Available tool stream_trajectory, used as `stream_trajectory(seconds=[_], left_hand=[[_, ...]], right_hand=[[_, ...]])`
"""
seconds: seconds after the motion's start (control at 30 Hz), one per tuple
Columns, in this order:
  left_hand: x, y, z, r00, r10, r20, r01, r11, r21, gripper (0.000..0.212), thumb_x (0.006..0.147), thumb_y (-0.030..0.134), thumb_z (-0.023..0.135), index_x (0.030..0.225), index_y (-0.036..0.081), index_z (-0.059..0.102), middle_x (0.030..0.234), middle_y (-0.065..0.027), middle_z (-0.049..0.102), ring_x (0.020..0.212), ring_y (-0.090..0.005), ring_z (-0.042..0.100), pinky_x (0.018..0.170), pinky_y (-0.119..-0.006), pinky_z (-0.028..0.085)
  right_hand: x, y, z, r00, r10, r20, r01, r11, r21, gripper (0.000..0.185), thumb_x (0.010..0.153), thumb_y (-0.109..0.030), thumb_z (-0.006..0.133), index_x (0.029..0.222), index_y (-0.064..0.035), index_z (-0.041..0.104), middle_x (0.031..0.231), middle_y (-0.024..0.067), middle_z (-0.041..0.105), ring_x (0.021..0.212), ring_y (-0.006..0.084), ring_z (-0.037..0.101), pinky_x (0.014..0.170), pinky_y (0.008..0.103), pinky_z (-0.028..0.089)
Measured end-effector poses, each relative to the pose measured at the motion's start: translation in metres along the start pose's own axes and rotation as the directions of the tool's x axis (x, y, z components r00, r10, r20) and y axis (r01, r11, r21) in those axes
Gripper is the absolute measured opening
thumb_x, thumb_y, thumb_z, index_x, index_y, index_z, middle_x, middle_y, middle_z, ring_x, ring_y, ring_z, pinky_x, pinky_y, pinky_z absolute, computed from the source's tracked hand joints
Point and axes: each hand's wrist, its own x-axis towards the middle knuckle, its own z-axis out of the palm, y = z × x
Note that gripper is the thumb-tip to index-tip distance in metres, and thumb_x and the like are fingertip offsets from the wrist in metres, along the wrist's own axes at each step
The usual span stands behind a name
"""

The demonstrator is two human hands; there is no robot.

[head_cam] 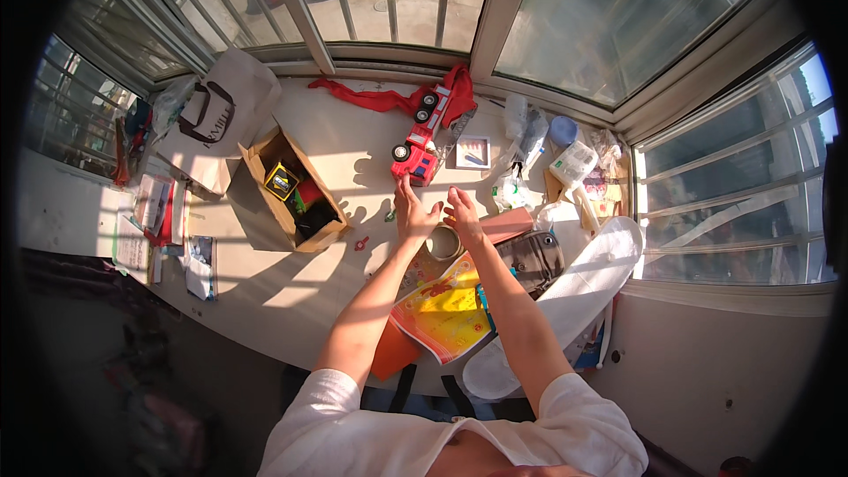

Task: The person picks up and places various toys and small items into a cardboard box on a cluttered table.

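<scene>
A red toy fire truck (pixel 419 136) with black wheels and a grey ladder lies tilted near the window, its rear against a red cloth (pixel 377 98). My left hand (pixel 413 211) is just below the truck's front, fingertips at or close to it; whether they touch is not clear. My right hand (pixel 464 215) is raised to the right of it, fingers apart, holding nothing. A roll of tape (pixel 443 243) lies below and between the hands. A yellow printed sheet (pixel 447 315) is under my forearms.
An open cardboard box (pixel 318 195) with toys inside stands left, beside a white paper bag (pixel 248 96). Papers (pixel 152 212) are at the far left. On the right are a small framed tray (pixel 473 152), plastic bags (pixel 527 132), a dark pouch (pixel 530 258) and a long white padded item (pixel 586 285).
</scene>
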Motion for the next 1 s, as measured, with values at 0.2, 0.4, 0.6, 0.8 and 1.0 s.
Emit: stream_trajectory(seconds=[0.2,0.4,0.6,0.8,1.0], left_hand=[[0.07,-0.025,0.017,0.951,-0.259,0.168,0.176,0.902,0.393,0.117,0.051,0.035,0.076,0.133,0.014,-0.005,0.131,-0.0275,0.017,0.122,-0.0405,0.019,0.099,-0.046,0.02],[0.085,-0.055,0.027,0.909,-0.346,0.231,0.231,0.882,0.411,0.117,0.051,0.039,0.074,0.133,0.009,-0.004,0.127,-0.0252,0.025,0.117,-0.0379,0.027,0.096,-0.042,0.028],[0.076,-0.054,0.004,0.975,-0.215,0.059,0.196,0.951,0.238,0.099,0.053,0.041,0.074,0.126,-0.001,0.022,0.112,-0.0212,0.043,0.101,-0.0305,0.046,0.083,-0.034,0.041],[0.035,-0.043,-0.043,0.773,-0.48,0.415,0.63,0.505,-0.59,0.063,0.064,0.043,0.067,0.11,0.006,0.043,0.093,-0.008,0.057,0.08,-0.017,0.057,0.062,-0.03,0.047],[-0.025,-0.014,-0.082,0.856,-0.336,0.393,0.476,0.215,-0.853,0.056,0.069,0.032,0.066,0.112,0.002,0.044,0.098,-0.0081,0.055,0.088,-0.0159,0.054,0.075,-0.029,0.046]], right_hand=[[0.036,-0.011,0.024,0.998,0.046,0.043,-0.044,0.998,-0.038,0.079,0.074,-0.063,0.042,0.129,-0.0099,0.023,0.127,0.0133,0.029,0.116,0.0339,0.028,0.091,0.0465,0.027],[0.055,0.005,0.035,0.995,0.072,0.072,-0.064,0.992,-0.111,0.073,0.074,-0.061,0.044,0.13,-0.016,0.025,0.13,0.0111,0.028,0.115,0.0318,0.027,0.09,0.0466,0.026],[0.036,-0.001,0.036,0.997,0.071,0.037,-0.066,0.992,-0.111,0.084,0.07,-0.06,0.051,0.134,-0.0183,0.015,0.135,0.0149,0.02,0.119,0.035,0.023,0.093,0.0474,0.024],[0.012,-0.003,0.033,0.991,0.131,-0.023,-0.132,0.991,-0.038,0.084,0.072,-0.06,0.049,0.133,-0.0187,0.01,0.134,0.0111,0.02,0.11,0.0381,0.036,0.086,0.0482,0.034],[-0.054,-0.031,0.06,0.943,-0.109,0.315,0.063,0.986,0.153,0.047,0.085,-0.046,0.04,0.118,-0.0117,0.038,0.11,0.0072,0.05,0.095,0.0214,0.052,0.074,0.0409,0.046]])
